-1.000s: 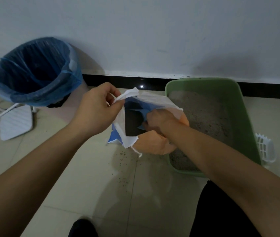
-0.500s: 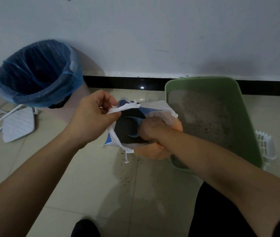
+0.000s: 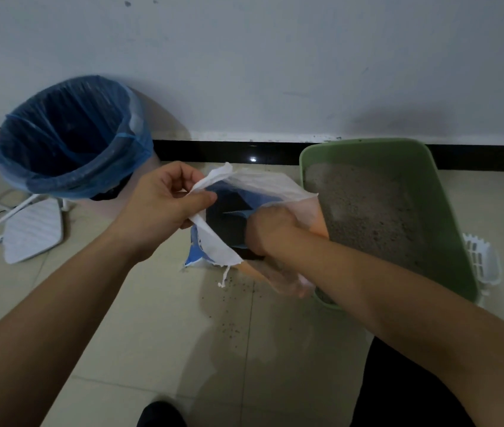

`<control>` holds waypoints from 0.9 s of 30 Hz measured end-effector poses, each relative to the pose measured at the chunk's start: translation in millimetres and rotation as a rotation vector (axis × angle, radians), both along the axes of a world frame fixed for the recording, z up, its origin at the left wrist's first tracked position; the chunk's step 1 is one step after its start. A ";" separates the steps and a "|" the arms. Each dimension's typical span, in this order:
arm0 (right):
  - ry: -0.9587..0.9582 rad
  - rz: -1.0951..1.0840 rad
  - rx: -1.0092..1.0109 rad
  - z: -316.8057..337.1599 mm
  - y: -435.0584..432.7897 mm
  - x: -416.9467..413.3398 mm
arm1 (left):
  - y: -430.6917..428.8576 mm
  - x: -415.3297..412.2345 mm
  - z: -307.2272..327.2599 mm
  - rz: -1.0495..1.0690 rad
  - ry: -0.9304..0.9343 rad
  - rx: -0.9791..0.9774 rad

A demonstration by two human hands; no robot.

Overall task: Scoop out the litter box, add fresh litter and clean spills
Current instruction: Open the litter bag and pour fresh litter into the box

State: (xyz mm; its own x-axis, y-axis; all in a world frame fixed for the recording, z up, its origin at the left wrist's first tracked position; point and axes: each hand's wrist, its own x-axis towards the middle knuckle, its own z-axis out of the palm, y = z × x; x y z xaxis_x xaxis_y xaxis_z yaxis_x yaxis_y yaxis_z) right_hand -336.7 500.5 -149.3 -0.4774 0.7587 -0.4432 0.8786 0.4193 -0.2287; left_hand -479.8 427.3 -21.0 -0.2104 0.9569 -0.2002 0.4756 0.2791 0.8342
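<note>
Floor (image 3: 152, 318) beside the litter box (image 3: 441, 235) held the bag (image 3: 263, 183): left hand (image 3: 158, 204) pinched its rim, right hand (image 3: 270, 231) gripped a scoop (image 3: 238, 212) inside. Refilling; next wanted a level lift.

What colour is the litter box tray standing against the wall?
The litter box is light green, plain with no pattern. It shows best in the head view, the only one.

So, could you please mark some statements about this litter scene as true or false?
1. The left hand pinches the litter bag by its white edge. True.
2. The bin liner is black. False: it is blue.
3. The litter box is empty. False: it holds grey litter.
4. Spilled grains lie on the floor tiles. True.
5. The right hand is away from the bag. False: it reaches inside, gripping a blue scoop.
</note>
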 end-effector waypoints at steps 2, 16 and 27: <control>-0.018 0.017 0.029 0.4 3.0 -1.8 | 2.6 -0.1 -2.3 -0.011 -0.015 0.005; 0.047 -0.160 -0.249 -48.3 8.6 -8.0 | 1.2 -2.3 -11.4 -0.057 -0.033 0.055; 0.215 -0.390 -0.514 -78.4 -2.6 -45.0 | -8.7 -19.7 -13.3 -0.072 -0.025 0.053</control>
